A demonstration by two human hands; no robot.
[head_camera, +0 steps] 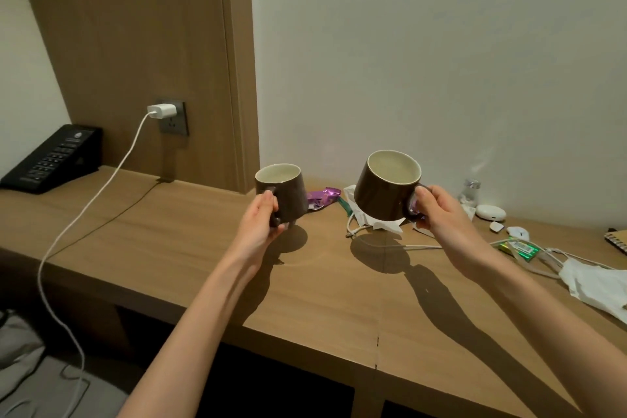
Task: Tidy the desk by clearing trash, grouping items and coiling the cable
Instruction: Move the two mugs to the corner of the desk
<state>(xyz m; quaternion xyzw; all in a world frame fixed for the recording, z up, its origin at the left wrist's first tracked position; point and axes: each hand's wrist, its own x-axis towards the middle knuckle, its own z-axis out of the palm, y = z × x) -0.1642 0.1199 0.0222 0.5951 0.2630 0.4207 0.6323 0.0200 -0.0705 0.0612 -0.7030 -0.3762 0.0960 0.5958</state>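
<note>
Fingers (268,199) curled on mugs (292,195); left hand (259,219), right hand (441,214) outstretched.

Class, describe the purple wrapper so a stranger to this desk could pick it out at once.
Follow the back edge of the wooden desk to where the wood panel meets the white wall. Just right of that corner, between the left mug and the right mug, lies the purple wrapper. It alone is shiny purple; the paper beside it is white.

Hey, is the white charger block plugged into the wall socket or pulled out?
Plugged in: the white charger block sits in the grey wall socket, its white cable hanging from it.
</note>
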